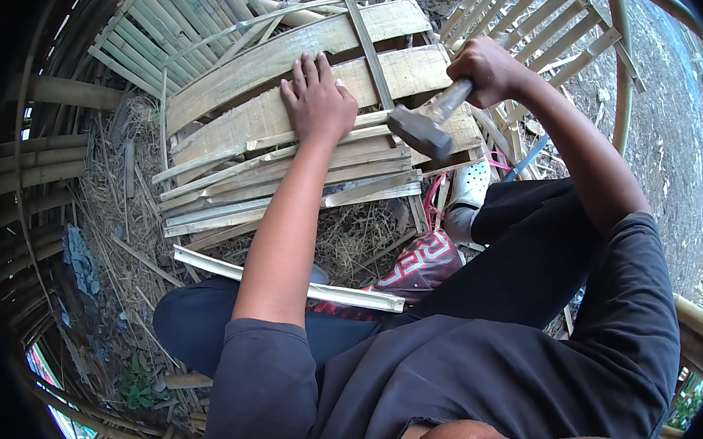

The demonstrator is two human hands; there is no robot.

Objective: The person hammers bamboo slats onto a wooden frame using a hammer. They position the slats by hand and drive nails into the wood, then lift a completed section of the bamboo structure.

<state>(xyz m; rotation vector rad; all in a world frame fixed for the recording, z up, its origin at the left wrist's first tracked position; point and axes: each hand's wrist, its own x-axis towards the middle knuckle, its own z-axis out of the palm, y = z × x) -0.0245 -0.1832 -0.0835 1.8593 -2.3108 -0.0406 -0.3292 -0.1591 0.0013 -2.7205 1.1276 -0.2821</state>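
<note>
My right hand (486,70) is closed around the handle of a hammer (423,131), whose dark metal head hangs above the right end of the wooden boards. My left hand (316,99) rests flat on a pale wooden board (236,138), its fingers spread. A second wide board (299,48) lies beyond it. One narrow slat (367,47) crosses both boards. Several thin wooden strips (283,175) lie side by side along the near edge. Whether a nail is under the hammer head I cannot tell.
A split bamboo strip (357,298) lies across my lap. Slatted bamboo panels (171,32) stand at the far left and far right (546,22). Dry straw (135,210) covers the ground at left. A printed dark red bag (424,263) and a white clog (471,185) are near my leg.
</note>
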